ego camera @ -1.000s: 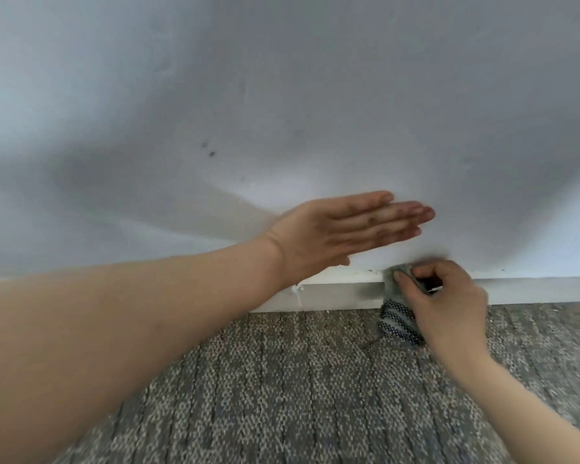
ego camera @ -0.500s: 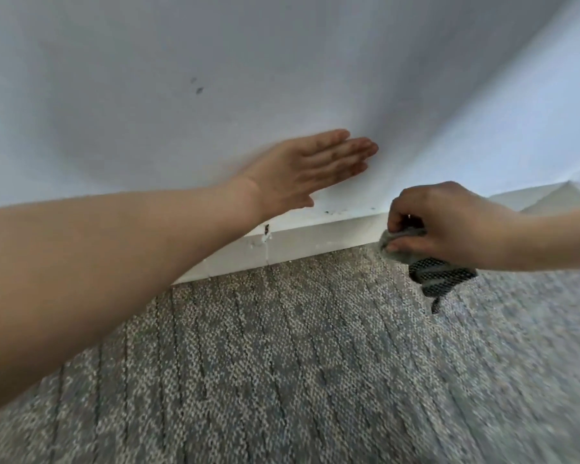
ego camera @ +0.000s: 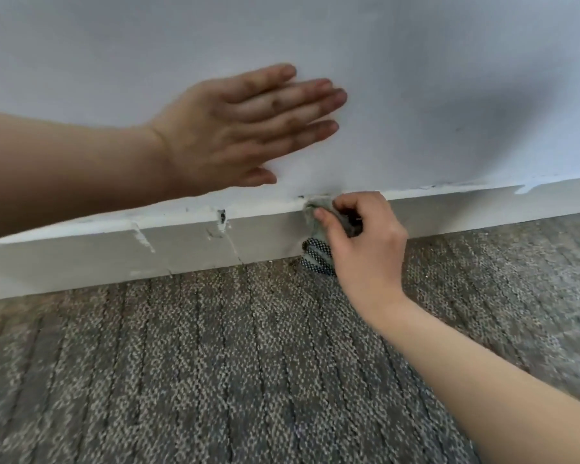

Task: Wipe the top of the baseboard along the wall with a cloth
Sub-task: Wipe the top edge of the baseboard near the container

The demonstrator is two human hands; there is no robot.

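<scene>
A white baseboard runs along the foot of the pale wall, with chipped paint and a crack near its middle. My right hand grips a bunched grey cloth and holds it against the baseboard's top edge; a dark patterned end of the cloth hangs down in front of the board. My left hand lies flat on the wall with straight fingers, above and to the left of the cloth.
Grey patterned carpet covers the floor up to the baseboard. Scuffs and torn paint mark the board's top edge at the right.
My right hand brought the cloth back from above the carpet onto the baseboard's top edge. The view swung and moved closer to the wall. My left hand stayed flat on the wall.
</scene>
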